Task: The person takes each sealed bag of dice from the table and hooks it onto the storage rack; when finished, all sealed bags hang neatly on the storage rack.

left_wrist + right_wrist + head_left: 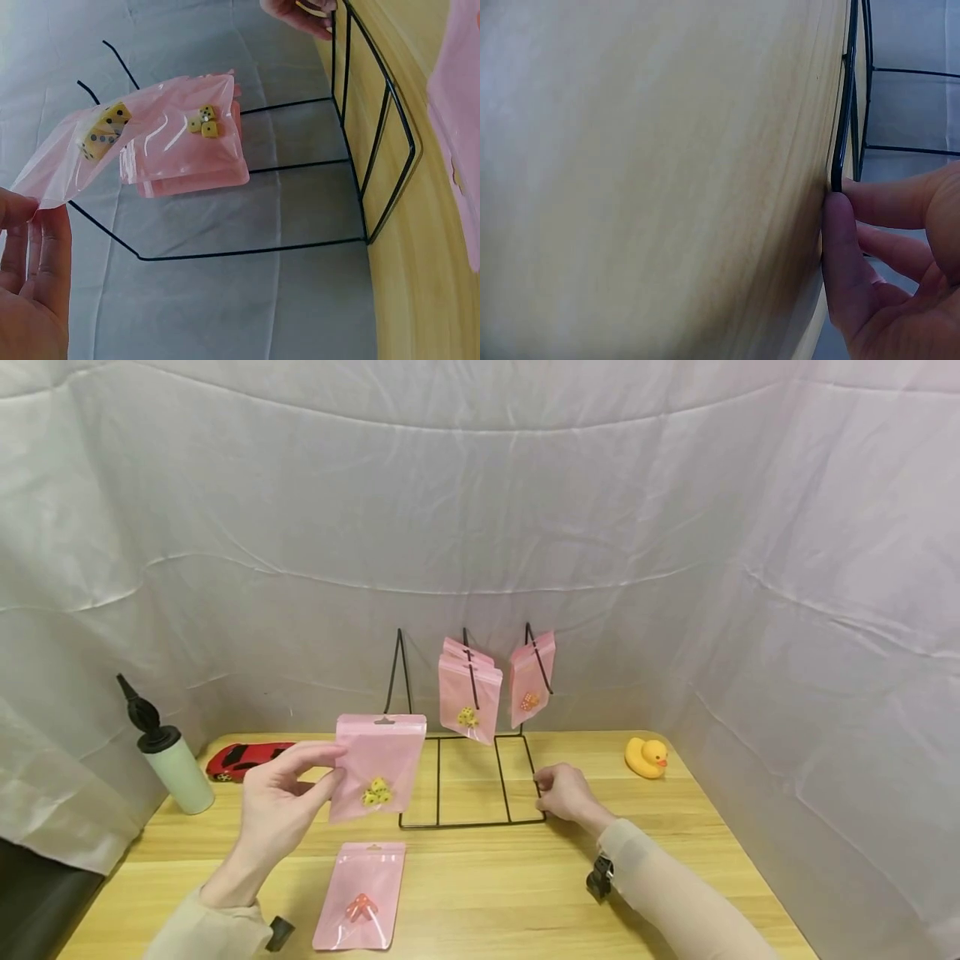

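From where I stand, at the far left a pale green hand pump (172, 768) leans beside a red toy car (243, 760). Nearer, the left hand (281, 802) pinches a pink zip pouch (352, 781) of yellow dice (377, 791) by its left edge, thumb against fingers, holding it up over the left side of the table with the hang slot (384, 721) at the top. Below it a second pouch (360, 893), with red dice inside, lies flat on the near part of the wood-grain table (487, 902). Behind the raised pouch stands the black wire rack (472, 824); what shows of its left prong (405, 668) is bare, the middle prong carries pouches (468, 702), and the right prong carries pink packaging (532, 677) too. At the rack's right side the right hand (566, 793) pinches the wire between thumb and finger, close to the near corner. A yellow rubber duck (645, 757) sits farther right. The step looks like hanging the raised pouch, probably on the left prong. To do it well, I would square the slot to the prong's tip, lift it just clear of the bent end, then slide it back without twisting the soft film, while the right hand steadies the frame against tipping or skidding.
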A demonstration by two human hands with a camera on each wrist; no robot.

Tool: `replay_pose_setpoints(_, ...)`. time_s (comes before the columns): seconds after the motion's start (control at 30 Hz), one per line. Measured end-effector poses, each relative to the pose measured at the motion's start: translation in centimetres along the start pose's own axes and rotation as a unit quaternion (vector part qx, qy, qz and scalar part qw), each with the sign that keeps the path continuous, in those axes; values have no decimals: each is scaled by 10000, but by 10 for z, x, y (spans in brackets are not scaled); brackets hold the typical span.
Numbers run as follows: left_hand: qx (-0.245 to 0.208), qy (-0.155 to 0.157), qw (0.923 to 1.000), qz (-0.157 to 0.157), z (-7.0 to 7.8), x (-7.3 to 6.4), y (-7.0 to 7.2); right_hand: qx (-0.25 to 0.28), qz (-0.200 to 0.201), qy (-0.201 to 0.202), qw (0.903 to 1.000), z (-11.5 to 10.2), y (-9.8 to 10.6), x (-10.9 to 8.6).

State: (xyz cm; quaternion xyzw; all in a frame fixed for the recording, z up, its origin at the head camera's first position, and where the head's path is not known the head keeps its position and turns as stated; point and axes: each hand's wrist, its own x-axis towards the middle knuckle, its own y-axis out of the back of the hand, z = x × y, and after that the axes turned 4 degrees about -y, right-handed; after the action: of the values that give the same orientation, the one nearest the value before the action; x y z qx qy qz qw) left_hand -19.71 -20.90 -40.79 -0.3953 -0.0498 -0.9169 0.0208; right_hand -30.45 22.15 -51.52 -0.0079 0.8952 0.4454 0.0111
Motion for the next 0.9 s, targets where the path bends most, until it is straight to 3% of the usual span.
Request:
replay_pose_setpoints(0.13, -162, -22, 9998, 137, -2, 0, -4, 36, -34, -15, 10000, 1, -1, 1)
replay_pose_setpoints(0.43, 56, 63, 9998, 187, -6, 4, -8, 31, -37, -26, 10000, 1, -1, 1)
replay_pose_setpoints(0.9, -233, 233, 9991, 249, -17, 8, -12, 60, -62, -81, 9999, 0, -1, 0)
